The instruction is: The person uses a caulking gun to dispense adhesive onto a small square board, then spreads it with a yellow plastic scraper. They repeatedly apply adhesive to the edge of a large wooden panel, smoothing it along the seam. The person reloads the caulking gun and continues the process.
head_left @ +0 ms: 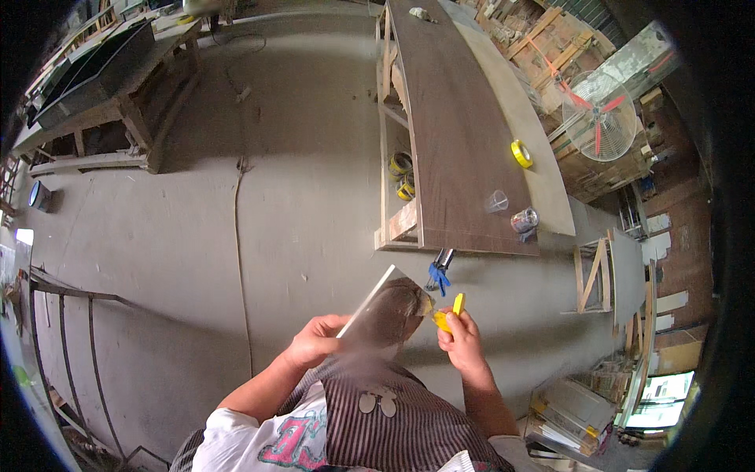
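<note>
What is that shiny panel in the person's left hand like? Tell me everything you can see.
The panel is flat, with a dark, glossy face showing mirror-like reflections and a thin, pale edge along its upper left. It could be glass or glazed tile. It is tilted in front of the striped clothing, its left side gripped by the left hand. Its lower part is blurred; the yellow tool is close on the right, contact unclear.

we believe this is a workshop. we can see a long brown table (468,134) on wooden legs, bearing a roll of yellow tape (516,155) and a tin can (522,221). near its end is a blue clamp (440,277). we also notice a rough wooden bench (98,118), a large caged fan (599,116) and a bare grey floor (314,220).
</note>
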`<action>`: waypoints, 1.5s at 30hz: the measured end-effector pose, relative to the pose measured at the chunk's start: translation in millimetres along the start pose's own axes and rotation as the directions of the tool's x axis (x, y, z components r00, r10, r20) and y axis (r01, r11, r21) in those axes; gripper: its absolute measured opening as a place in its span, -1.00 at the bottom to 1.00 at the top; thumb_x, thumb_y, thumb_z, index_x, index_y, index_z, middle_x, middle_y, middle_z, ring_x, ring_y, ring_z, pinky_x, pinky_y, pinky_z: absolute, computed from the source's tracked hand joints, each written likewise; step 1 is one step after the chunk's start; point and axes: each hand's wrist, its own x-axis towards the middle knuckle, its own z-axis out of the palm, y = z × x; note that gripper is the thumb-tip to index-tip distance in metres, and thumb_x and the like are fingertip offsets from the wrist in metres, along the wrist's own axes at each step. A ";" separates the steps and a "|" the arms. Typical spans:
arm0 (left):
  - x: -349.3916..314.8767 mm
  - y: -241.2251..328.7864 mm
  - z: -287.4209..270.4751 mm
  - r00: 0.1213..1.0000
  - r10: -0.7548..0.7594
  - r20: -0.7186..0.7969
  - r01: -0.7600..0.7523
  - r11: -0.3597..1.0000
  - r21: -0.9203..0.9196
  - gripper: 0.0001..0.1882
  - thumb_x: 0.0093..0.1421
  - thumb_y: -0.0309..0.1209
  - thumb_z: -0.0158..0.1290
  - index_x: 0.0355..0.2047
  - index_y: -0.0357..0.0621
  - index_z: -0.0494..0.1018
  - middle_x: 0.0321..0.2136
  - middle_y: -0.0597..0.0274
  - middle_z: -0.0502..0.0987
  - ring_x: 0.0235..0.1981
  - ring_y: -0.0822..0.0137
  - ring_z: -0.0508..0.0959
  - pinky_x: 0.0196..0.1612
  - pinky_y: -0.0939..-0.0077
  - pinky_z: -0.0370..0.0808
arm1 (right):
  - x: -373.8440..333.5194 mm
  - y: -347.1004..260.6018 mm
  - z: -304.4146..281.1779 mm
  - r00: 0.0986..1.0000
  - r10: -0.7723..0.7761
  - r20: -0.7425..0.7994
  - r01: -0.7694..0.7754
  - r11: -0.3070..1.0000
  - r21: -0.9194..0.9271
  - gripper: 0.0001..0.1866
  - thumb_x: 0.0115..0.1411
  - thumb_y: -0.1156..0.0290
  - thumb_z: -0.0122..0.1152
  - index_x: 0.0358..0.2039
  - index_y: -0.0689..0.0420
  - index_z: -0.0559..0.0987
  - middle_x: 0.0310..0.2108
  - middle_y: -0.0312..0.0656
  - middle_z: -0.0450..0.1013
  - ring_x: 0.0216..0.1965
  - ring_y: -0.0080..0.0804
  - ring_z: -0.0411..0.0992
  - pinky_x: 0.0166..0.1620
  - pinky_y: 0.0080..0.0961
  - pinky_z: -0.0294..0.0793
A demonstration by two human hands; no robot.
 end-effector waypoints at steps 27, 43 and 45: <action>57.7 -3.9 8.0 0.964 -0.157 -0.217 0.236 0.879 0.415 -0.51 0.07 -0.40 0.10 0.03 -0.31 0.48 -0.26 0.18 0.58 -0.29 0.38 0.55 -0.22 0.45 0.55 | 15.9 -121.8 78.8 0.821 0.125 0.557 0.565 -0.046 -0.824 -0.77 0.10 0.19 0.22 -0.24 -0.09 0.66 -0.41 -0.12 0.55 -0.34 -0.08 0.52 -0.27 -0.21 0.49; 36.1 -8.4 13.0 0.998 -0.011 -0.064 -0.011 0.941 -0.338 -0.27 -0.01 -0.41 0.04 0.23 -0.31 0.20 0.06 -0.02 0.43 0.03 0.04 0.51 0.05 0.04 0.53 | -40.5 -111.6 45.4 0.884 -0.382 0.270 0.443 0.498 -0.746 -0.73 0.23 0.46 0.17 -0.06 0.22 0.57 -0.31 -0.12 0.53 -0.31 -0.43 0.50 -0.21 -0.52 0.46; 34.3 -10.8 15.7 0.998 -0.025 -0.059 0.002 0.932 -0.363 -0.25 0.00 -0.37 0.08 0.24 -0.30 0.20 0.07 -0.01 0.43 0.05 0.05 0.49 0.08 0.06 0.50 | -42.8 -110.6 44.1 0.870 -0.405 0.280 0.462 0.476 -0.748 -0.73 0.22 0.47 0.17 -0.06 0.20 0.57 -0.34 -0.12 0.51 -0.35 -0.41 0.48 -0.25 -0.51 0.45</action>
